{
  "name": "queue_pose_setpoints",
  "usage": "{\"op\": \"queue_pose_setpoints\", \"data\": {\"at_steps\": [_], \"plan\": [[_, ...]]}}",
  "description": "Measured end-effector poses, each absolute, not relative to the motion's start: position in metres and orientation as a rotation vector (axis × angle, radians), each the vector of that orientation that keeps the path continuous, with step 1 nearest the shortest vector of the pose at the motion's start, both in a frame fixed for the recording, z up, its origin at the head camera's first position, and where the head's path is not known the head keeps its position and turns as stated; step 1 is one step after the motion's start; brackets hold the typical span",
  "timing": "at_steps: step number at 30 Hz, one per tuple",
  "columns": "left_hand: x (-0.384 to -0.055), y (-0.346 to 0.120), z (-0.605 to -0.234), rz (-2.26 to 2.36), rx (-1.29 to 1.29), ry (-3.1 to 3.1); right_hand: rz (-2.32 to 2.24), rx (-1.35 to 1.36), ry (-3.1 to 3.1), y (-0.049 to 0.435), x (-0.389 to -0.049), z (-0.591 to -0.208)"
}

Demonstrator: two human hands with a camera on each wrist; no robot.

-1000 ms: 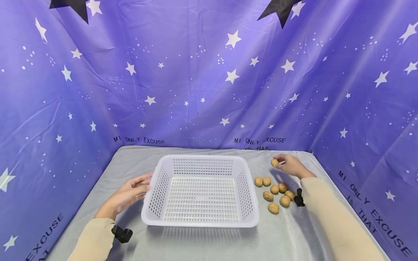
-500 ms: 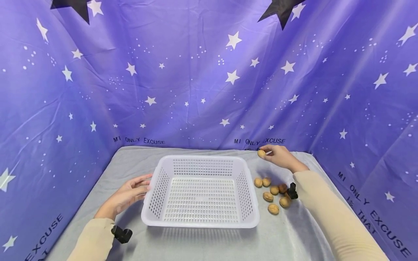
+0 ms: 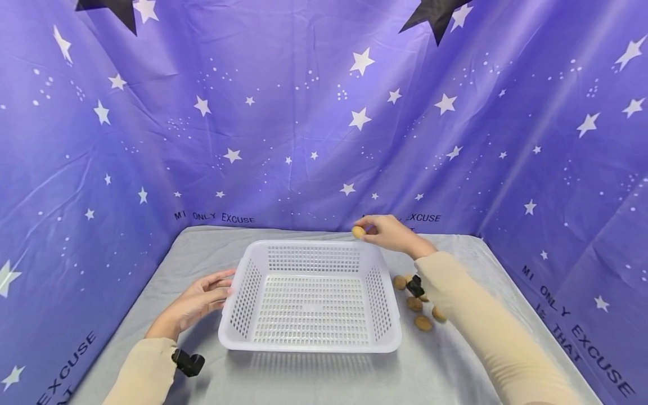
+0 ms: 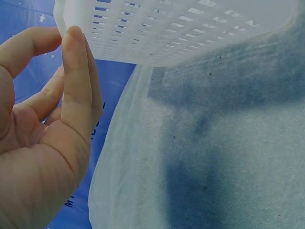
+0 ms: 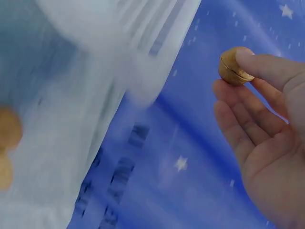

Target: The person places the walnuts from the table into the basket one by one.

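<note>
A white perforated plastic basket (image 3: pixel 311 343) stands on the grey cloth. At its left side my left hand (image 3: pixel 194 304) rests the fingertips against the rim, fingers fairly straight; the left wrist view shows these fingers (image 4: pixel 76 81) touching the basket edge (image 4: pixel 71 19). My right hand (image 3: pixel 390 232) pinches a walnut (image 3: pixel 359 232) between thumb and fingers, above the basket's back right rim. In the right wrist view the walnut (image 5: pixel 233 67) shows its seam, with the thumb over one side. Right of the basket lie several walnuts (image 3: pixel 423 323), partly hidden by my right forearm and wrist camera.
The grey cloth-covered table (image 3: pixel 304 382) is enclosed by purple star-printed curtains (image 3: pixel 304 140) at the back and sides. A black camera sits on each wrist. The basket's raised walls surround its slotted floor.
My right hand has carried the walnut leftward and slightly up, from above the right side of the table to the basket's back right rim. My left hand and the basket stay put.
</note>
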State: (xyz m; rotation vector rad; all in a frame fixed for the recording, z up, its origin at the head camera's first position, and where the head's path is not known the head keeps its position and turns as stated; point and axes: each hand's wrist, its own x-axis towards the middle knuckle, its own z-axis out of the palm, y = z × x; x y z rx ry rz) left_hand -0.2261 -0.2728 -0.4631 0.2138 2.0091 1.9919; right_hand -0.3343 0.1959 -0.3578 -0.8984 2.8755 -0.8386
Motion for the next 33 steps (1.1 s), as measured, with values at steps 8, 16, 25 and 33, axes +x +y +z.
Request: {"op": "queue_pose_setpoints", "data": {"at_steps": [8, 16, 25, 33], "plan": [[-0.227, -0.275, -0.465, 1.974, 0.238, 2.019, -0.864, -1.018, 2.755, 0.139, -0.334, -0.371], [-0.228, -0.276, -0.465, 1.968, 0.254, 2.019, -0.825, -1.071, 2.648, 0.089, -0.331, -0.397], [-0.229, -0.277, -0.467, 1.954, 0.216, 2.03, -0.812, -1.083, 2.56, 0.045, -0.322, -0.433], [-0.23, -0.277, -0.467, 1.943, 0.221, 2.043, -0.864, -1.0, 2.534, 0.025, -0.32, -0.461]]}}
